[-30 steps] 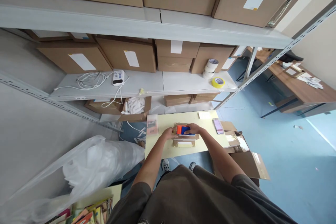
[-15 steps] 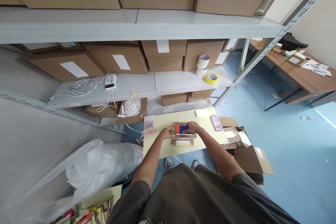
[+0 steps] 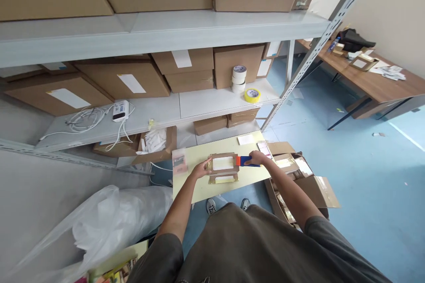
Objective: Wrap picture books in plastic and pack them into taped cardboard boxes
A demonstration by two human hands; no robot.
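Note:
A small flat cardboard box [image 3: 223, 171] with a white label on top lies on the pale yellow table [image 3: 189, 185]. My left hand [image 3: 202, 169] grips its left end. In my right hand [image 3: 257, 158] is a blue tape dispenser with an orange front [image 3: 245, 161], its orange end at the right end of the box. Another narrow labelled box [image 3: 224, 179] lies just in front of the first one. To the right of my right hand, a phone [image 3: 264, 149] lies partly hidden by it.
Grey shelving [image 3: 212, 106] with large cartons stands behind the table. Tape rolls [image 3: 239, 78] and a yellow tape roll [image 3: 252, 95] sit on it. An open carton [image 3: 317, 190] of small boxes is at right. A pink packet [image 3: 179, 163] lies at the table's left.
My right hand has carried the tape dispenser from over the box to its right end, uncovering the label. The head view has turned slightly to the right.

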